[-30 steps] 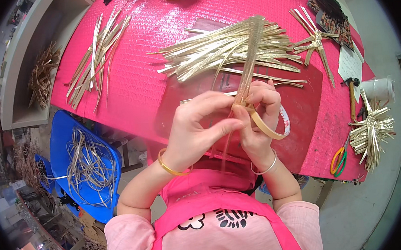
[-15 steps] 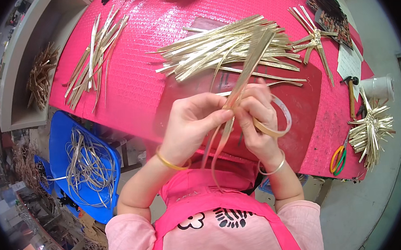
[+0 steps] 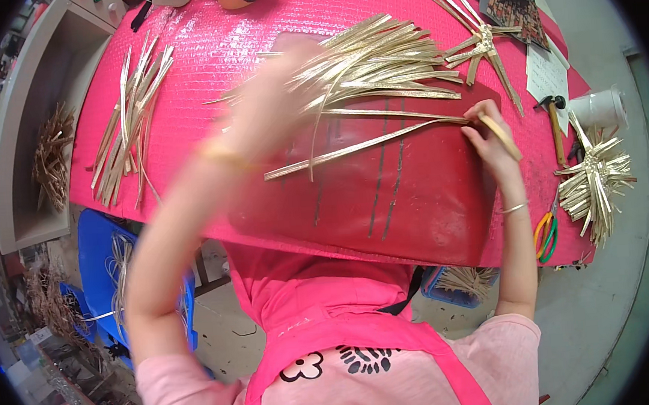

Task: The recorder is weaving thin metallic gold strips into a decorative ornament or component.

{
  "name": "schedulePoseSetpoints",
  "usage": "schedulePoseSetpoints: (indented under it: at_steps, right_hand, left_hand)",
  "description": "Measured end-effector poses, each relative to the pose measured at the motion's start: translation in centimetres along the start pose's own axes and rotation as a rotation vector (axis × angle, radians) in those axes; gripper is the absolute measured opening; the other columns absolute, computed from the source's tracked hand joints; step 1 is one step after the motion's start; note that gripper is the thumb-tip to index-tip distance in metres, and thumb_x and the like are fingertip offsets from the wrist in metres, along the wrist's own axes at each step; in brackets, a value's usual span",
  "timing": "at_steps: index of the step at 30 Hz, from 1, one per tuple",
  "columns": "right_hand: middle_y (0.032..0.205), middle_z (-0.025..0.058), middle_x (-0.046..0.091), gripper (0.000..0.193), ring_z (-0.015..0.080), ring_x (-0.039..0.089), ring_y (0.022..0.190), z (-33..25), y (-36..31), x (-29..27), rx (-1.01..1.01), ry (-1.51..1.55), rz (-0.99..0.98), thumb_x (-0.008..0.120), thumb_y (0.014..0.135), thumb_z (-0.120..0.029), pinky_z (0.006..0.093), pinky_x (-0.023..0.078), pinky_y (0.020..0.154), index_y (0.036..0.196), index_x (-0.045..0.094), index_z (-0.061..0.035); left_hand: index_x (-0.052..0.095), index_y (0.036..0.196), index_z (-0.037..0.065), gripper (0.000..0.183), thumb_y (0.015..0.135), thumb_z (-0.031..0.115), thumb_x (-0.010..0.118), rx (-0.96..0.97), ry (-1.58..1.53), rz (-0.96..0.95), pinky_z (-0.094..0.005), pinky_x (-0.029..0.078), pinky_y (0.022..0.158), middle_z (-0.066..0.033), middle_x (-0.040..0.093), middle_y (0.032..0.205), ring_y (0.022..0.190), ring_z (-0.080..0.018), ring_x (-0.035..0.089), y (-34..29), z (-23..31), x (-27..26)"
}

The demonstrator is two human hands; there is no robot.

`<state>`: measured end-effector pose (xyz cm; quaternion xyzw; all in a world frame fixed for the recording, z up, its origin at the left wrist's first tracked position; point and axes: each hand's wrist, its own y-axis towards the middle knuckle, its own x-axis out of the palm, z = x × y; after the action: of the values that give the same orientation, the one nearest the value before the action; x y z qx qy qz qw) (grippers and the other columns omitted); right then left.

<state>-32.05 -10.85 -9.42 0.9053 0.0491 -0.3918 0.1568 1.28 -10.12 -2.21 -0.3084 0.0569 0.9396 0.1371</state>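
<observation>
My right hand [image 3: 491, 150] rests near the right edge of a dark red mat [image 3: 429, 195], its thumb and forefinger at the joined end of a few gold strips [image 3: 358, 147]. These strips fan out leftward across the mat. A roll of tape [image 3: 506, 143] hangs on the same hand's fingers. My left hand [image 3: 275, 93] is smeared by motion over the left end of a big pile of gold strips [image 3: 382, 55]; whether it holds anything does not show.
Another bundle of gold strips [image 3: 132, 114] lies left on the pink cover [image 3: 194, 61]. Star-shaped strip pieces [image 3: 485, 41] [image 3: 594, 168], a hammer [image 3: 555, 130], scissors [image 3: 546, 236] and a white roll [image 3: 596, 108] are at right. A blue bin [image 3: 95, 256] stands lower left.
Both hands were together holding a bundle of strips over the mat's near part. Now they are apart: the left has swung up to the pile, the right has moved right and away from me.
</observation>
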Motion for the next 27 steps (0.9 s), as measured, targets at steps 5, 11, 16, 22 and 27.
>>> schedulePoseSetpoints:
  at_steps: [5, 11, 16, 22, 27]
  right_hand:
    - [0.069, 0.0080, 0.052, 0.024, 0.0198, 0.053, 0.069, -1.8, 0.1, 1.1, 0.084, 0.048, 0.034, 0.060, 0.065, 0.004, 0.0283, 0.042, 0.062, 0.081, 0.044, -0.0045]
    - [0.073, 0.0060, 0.053, 0.023, 0.0138, 0.055, 0.071, -7.3, -1.3, -1.8, 0.201, 0.902, 0.171, 0.058, 0.071, 0.004, 0.0247, 0.044, 0.065, 0.086, 0.042, -0.0047]
    - [0.083, 0.0085, 0.055, 0.025, 0.0142, 0.055, 0.076, -10.4, -1.5, -1.4, 0.106, 1.231, -0.082, 0.058, 0.071, 0.005, 0.0249, 0.046, 0.068, 0.087, 0.041, -0.0044]
    - [0.084, 0.0095, 0.055, 0.030, 0.0148, 0.056, 0.080, -13.3, -1.9, 1.0, 0.089, 1.193, -0.057, 0.059, 0.069, 0.009, 0.0229, 0.046, 0.068, 0.090, 0.041, -0.0029]
    - [0.086, 0.0102, 0.056, 0.027, 0.0163, 0.056, 0.084, -15.9, -2.2, 2.0, 0.008, 1.131, -0.078, 0.058, 0.070, 0.010, 0.0242, 0.048, 0.070, 0.089, 0.042, -0.0017]
  left_hand:
    - [0.052, 0.080, 0.001, 0.029, 0.066, 0.024, 0.063, 0.461, 0.443, 0.175, -0.0372, 0.042, 0.069, -0.0118, 0.052, 0.078, 0.079, -0.0269, 0.052, 6.7, 1.8, 15.6]
    - [0.051, 0.090, -0.006, 0.018, 0.081, 0.009, 0.047, -0.248, -0.832, -0.550, -0.0226, 0.043, 0.043, -0.0112, 0.058, 0.065, 0.049, -0.0140, 0.056, 3.1, 6.6, 8.0]
    - [0.047, 0.099, -0.009, 0.026, 0.083, 0.012, 0.048, -0.403, -0.994, -0.442, -0.0229, 0.047, 0.049, -0.0154, 0.058, 0.071, 0.055, -0.0169, 0.058, -1.7, 9.2, 4.6]
    - [0.046, 0.106, -0.006, 0.029, 0.085, 0.015, 0.045, -0.435, -0.956, -0.268, -0.0250, 0.049, 0.065, -0.0154, 0.058, 0.085, 0.075, -0.0189, 0.060, -5.8, 8.7, 3.9]
    - [0.051, 0.100, -0.003, 0.024, 0.086, 0.015, 0.043, -0.398, -0.877, -0.138, -0.0207, 0.046, 0.061, -0.0070, 0.058, 0.078, 0.071, -0.0095, 0.056, -7.5, 7.9, 3.9]
